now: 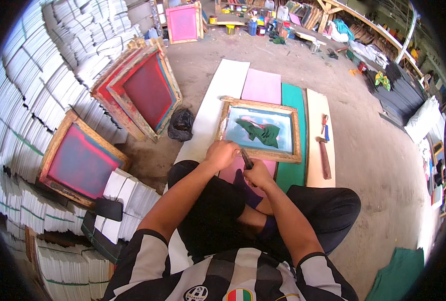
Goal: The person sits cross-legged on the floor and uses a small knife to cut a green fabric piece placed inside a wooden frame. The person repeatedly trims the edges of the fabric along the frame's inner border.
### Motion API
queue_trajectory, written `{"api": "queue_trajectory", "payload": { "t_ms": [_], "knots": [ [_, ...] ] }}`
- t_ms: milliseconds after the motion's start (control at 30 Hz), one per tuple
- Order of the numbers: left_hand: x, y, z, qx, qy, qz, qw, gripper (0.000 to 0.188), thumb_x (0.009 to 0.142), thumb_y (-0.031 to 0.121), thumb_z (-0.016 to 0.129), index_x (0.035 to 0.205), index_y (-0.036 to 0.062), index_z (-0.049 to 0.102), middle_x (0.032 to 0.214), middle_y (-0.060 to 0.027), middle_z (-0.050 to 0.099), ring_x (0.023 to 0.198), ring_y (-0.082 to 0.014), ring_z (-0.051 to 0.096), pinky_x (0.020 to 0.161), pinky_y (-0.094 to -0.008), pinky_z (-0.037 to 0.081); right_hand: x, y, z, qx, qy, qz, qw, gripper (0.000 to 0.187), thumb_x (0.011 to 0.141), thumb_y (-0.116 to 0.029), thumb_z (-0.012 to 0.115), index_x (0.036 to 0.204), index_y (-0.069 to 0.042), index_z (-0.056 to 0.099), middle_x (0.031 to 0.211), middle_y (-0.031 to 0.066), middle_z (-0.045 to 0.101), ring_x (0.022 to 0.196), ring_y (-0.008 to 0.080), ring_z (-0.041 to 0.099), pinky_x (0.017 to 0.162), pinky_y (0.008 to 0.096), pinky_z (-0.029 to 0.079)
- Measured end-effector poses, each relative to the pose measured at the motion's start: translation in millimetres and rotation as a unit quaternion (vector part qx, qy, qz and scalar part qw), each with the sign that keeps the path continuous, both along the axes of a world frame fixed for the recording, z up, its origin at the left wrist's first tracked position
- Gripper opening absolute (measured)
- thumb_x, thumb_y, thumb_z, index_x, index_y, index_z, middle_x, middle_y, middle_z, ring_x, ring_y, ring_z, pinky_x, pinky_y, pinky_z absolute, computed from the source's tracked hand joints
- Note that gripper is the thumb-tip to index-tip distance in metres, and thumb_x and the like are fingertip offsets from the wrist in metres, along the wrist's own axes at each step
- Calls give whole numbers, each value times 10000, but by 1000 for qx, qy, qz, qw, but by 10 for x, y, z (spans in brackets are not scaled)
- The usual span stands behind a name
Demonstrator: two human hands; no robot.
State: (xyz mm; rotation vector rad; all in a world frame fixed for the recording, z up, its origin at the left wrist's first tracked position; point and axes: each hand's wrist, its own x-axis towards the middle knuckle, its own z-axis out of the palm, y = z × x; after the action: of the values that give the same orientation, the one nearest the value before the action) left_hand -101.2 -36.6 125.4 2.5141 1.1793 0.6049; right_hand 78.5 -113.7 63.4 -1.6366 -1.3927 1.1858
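Note:
A wooden screen-printing frame [297, 138] lies flat before my crossed legs, its mesh pale blue. On the mesh rests a crumpled dark green cloth [265, 134]. My left hand [224, 154] is closed at the near left corner of the frame, its fingertips by the wood; what they pinch is too small to make out. In my right hand [259, 175] is a dark narrow hand tool [246, 158], possibly pliers, its tip up against the near rail, close to my left fingers. To the right lie a hammer [324, 158], a red-handled screwdriver [325, 120] and a blue-handled tool [327, 133].
Under the frame are white [218, 100], pink [262, 85], green [293, 170] and cream boards [317, 105]. More printing frames [150, 93] lean at the left beside stacked white paper [32, 95]. A black plastic bag [181, 124] sits near. Paint containers [253, 26] stand far back.

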Motion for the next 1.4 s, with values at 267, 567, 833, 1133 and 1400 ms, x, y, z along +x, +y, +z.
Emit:
{"api": "queue_trajectory", "payload": {
  "t_ms": [267, 567, 833, 1133, 1400],
  "knots": [
    [-275, -6, 182, 13, 10, 39, 999, 106, 852, 177, 668, 877, 91, 726, 869, -163, 698, 838, -391, 668, 752, -507, 521, -384, 19, 415, -71, 109, 12, 991, 223, 833, -13, 627, 1043, 12, 556, 680, 104, 607, 499, 191, 585, 440, 335, 471],
    [-755, 483, -260, -60, 68, 88, 992, 125, 824, 140, 658, 888, 91, 754, 915, -169, 726, 859, -362, 704, 753, -477, 559, -524, 165, 146, -191, 104, 13, 976, 333, 925, -143, 632, 1217, -6, 549, 740, 129, 637, 557, 217, 639, 483, 354, 516],
    [-1159, 918, -1029, -142, 266, 147, 942, 233, 837, 87, 626, 1027, 81, 761, 1074, -175, 733, 1013, -323, 717, 821, -439, 583, -425, 111, -185, -236, 81, 0, 968, 318, 941, -131, 607, 1230, -7, 560, 763, 152, 654, 563, 223, 653, 484, 355, 525],
    [-1101, 958, -1240, -192, 371, 120, 901, 259, 824, 153, 720, 1075, 99, 752, 1137, -109, 728, 1038, -277, 712, 809, -401, 591, -273, 55, -394, -241, 93, -11, 966, 324, 934, -121, 622, 1233, -8, 569, 769, 124, 652, 578, 204, 649, 483, 350, 525],
    [-981, 834, -1205, -180, 364, 146, 902, 319, 819, 307, 750, 1062, 100, 753, 1106, -107, 734, 1010, -285, 716, 805, -419, 588, 19, -195, -406, -226, 119, -19, 967, 310, 928, -112, 617, 1207, 15, 574, 761, 114, 648, 569, 201, 640, 485, 351, 517]
  ]
}}
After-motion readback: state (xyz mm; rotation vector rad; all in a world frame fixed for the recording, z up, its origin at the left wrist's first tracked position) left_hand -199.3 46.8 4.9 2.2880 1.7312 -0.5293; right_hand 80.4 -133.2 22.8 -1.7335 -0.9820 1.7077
